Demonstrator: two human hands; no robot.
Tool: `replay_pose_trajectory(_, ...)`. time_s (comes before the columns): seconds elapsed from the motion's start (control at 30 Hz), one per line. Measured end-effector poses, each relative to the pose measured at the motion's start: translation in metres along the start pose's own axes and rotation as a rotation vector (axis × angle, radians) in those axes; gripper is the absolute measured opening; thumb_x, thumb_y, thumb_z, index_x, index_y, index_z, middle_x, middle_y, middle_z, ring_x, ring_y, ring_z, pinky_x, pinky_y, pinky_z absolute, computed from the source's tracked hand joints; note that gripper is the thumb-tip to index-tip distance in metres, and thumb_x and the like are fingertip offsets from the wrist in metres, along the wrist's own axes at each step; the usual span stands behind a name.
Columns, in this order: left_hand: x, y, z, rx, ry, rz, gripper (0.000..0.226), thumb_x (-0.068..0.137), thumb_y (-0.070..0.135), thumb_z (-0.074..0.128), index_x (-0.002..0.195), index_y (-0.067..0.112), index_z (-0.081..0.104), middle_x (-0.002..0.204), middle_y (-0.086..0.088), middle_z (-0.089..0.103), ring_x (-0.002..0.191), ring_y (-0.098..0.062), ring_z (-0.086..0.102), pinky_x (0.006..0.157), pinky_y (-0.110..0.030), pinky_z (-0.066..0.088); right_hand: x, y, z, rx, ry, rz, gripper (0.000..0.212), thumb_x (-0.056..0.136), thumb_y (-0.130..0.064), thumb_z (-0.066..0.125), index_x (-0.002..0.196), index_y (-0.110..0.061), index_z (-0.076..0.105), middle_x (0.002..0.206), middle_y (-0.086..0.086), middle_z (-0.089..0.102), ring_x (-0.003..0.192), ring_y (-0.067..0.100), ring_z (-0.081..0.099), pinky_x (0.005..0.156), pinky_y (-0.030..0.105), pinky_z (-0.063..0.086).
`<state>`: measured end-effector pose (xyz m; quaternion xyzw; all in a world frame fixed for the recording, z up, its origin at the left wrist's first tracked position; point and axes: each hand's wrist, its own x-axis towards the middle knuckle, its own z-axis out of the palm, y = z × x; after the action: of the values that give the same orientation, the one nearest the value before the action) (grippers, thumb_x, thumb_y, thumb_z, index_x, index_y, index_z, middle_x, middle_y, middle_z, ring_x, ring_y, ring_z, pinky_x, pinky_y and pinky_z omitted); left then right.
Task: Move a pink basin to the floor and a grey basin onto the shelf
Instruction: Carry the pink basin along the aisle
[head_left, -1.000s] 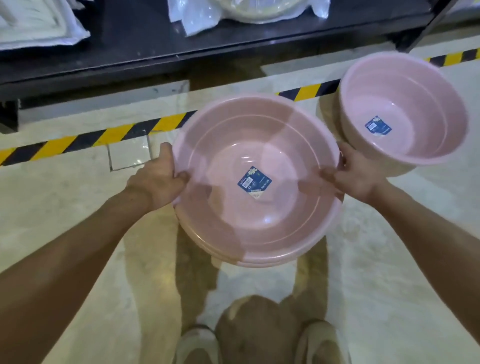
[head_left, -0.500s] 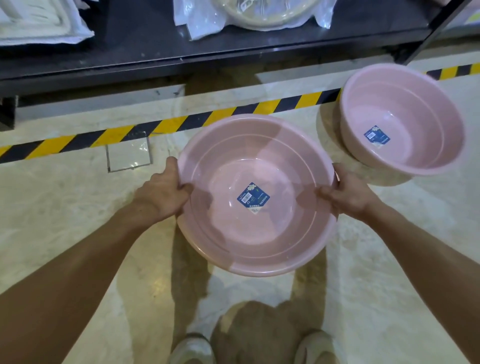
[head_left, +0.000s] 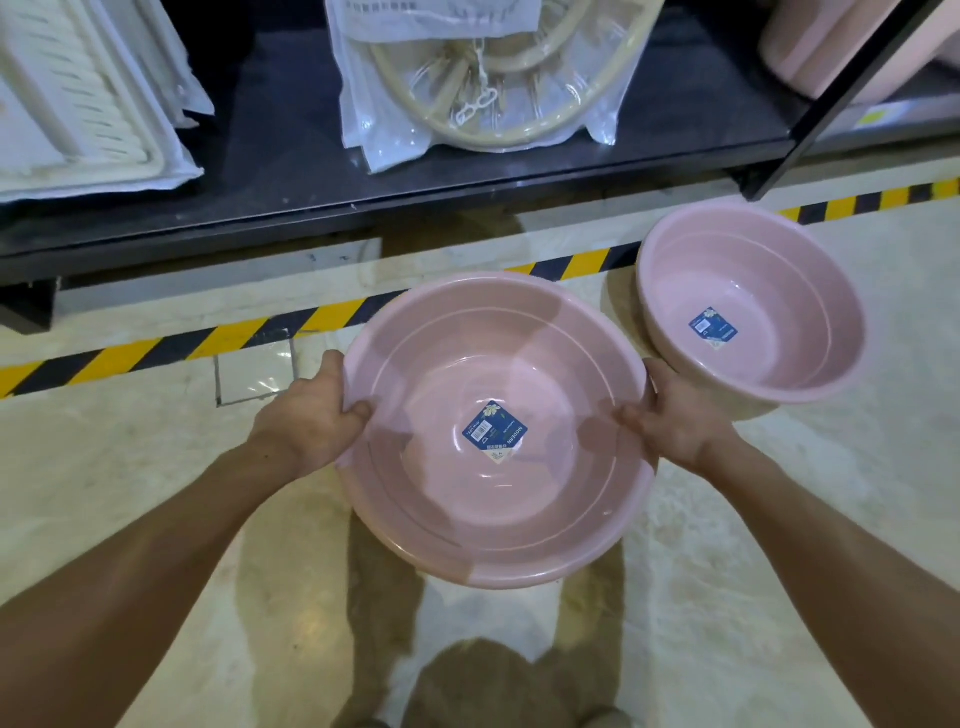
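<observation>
So far I log one pink basin (head_left: 750, 317) set on the floor (head_left: 156, 457) by the striped tape. Left hand (head_left: 311, 415) and right hand (head_left: 675, 421) grip opposite rims of the held pink basin (head_left: 493, 431), above the floor. No grey basin in view; shelf (head_left: 291, 156) step pending.

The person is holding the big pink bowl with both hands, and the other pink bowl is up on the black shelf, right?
Not quite. The head view shows both hands, left and right, holding the big pink bowl, but the other pink bowl sits on the floor, in front of the black shelf.
</observation>
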<state>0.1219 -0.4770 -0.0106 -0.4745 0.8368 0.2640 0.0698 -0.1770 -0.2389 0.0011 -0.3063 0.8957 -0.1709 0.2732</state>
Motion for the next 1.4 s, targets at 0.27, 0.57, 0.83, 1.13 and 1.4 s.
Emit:
replay_pose_trajectory(0.27,-0.052,0.098,-0.184,0.042,-0.001,0.042,0.037,0.094,0.049,0.056,0.109,0.021,0.037,0.098,-0.009,0.065,0.094,-0.037,0.062,0.08,-0.047,0.051,-0.077,-0.081,-0.171,0.05,0.04,0.055,0.042,0.083,-0.042,0.066,0.121,-0.031,0.051,0.089,-0.002,0.066,0.09,0.028,0.062,0.08,0.042,0.052)
replay_pose_trajectory(0.57,-0.169,0.271,-0.473,0.052,0.008,0.157,0.034,0.094,0.046,0.057,0.101,0.024,0.032,0.093,-0.011,0.061,0.088,-0.037,0.061,0.079,-0.049,0.053,-0.215,-0.218,-0.479,0.05,0.172,0.049,0.046,0.081,-0.044,0.068,0.124,-0.035,0.055,0.097,-0.004,0.065,0.095,0.028,0.058,0.086,0.044,0.052)
replay_pose_trajectory(0.83,-0.227,0.38,-0.662,-0.119,-0.013,0.336,0.034,0.089,0.043,0.06,0.111,0.023,0.044,0.094,-0.002,0.064,0.084,-0.022,0.065,0.073,-0.04,0.058,-0.301,-0.31,-0.685,0.087,0.284,0.011,0.038,0.079,-0.03,0.078,0.112,-0.029,0.059,0.087,-0.006,0.066,0.075,0.021,0.068,0.059,0.033,0.057)
replay_pose_trajectory(1.13,-0.251,0.444,-0.733,-0.077,-0.004,0.504,0.02,0.089,0.033,0.065,0.094,0.032,0.045,0.086,0.012,0.053,0.081,-0.017,0.056,0.057,-0.026,0.039,-0.364,-0.334,-0.761,0.091,0.351,0.034,0.033,0.079,-0.025,0.077,0.103,-0.034,0.056,0.08,-0.01,0.064,0.058,0.003,0.061,0.033,0.013,0.04)
replay_pose_trajectory(1.4,-0.258,0.486,-0.74,-0.062,-0.09,0.607,0.038,0.068,0.042,0.056,0.105,0.033,0.051,0.097,0.003,0.06,0.095,-0.023,0.057,0.07,-0.029,0.043,-0.388,-0.316,-0.777,0.077,0.371,0.138,0.037,0.076,-0.029,0.076,0.11,-0.02,0.067,0.095,0.004,0.07,0.08,0.02,0.067,0.058,0.031,0.054)
